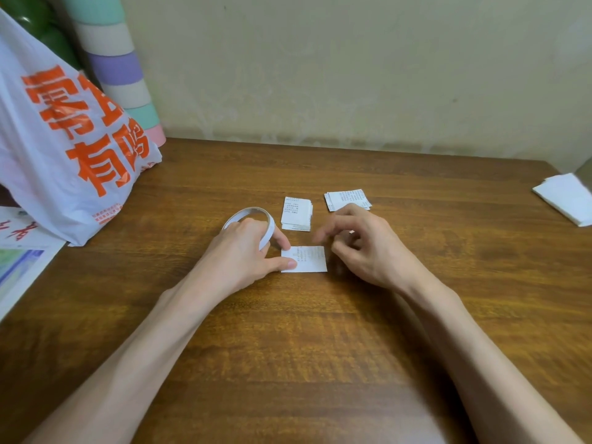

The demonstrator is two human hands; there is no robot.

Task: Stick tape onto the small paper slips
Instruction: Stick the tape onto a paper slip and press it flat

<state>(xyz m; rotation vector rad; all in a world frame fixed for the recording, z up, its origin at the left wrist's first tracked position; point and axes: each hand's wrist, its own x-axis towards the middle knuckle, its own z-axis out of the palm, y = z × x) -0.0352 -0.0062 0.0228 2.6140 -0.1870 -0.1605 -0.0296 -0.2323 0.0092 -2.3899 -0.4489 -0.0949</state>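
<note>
Near the middle of the table (304, 347), the left hand (243, 254) has its fingers (282, 241) curled round a thin white tape roll (253, 211), held on edge, while its thumb tip and one fingertip press down on the left edge of a single paper slip (309, 259) that lies flat, printed side up. Just right of that slip, the right hand (362, 248) hovers with fingers half curled and thumb apart from them; it is blurred, and I cannot tell whether a small pale fleck between them is something pinched. Beyond the hands lie a stack of slips (296, 213), just beside the roll, and a second stack (349, 198), partly hidden behind the right hand's knuckles. Well apart, at the table's right edge, sits a pile of white sheets (567, 198). On the left stands a white plastic bag (64, 155) with orange lettering, its contents hidden; behind it, a column of pastel rolls (121, 68) leans by the wall (352, 75), and printed papers (22, 267) lie under the bag's front.
</note>
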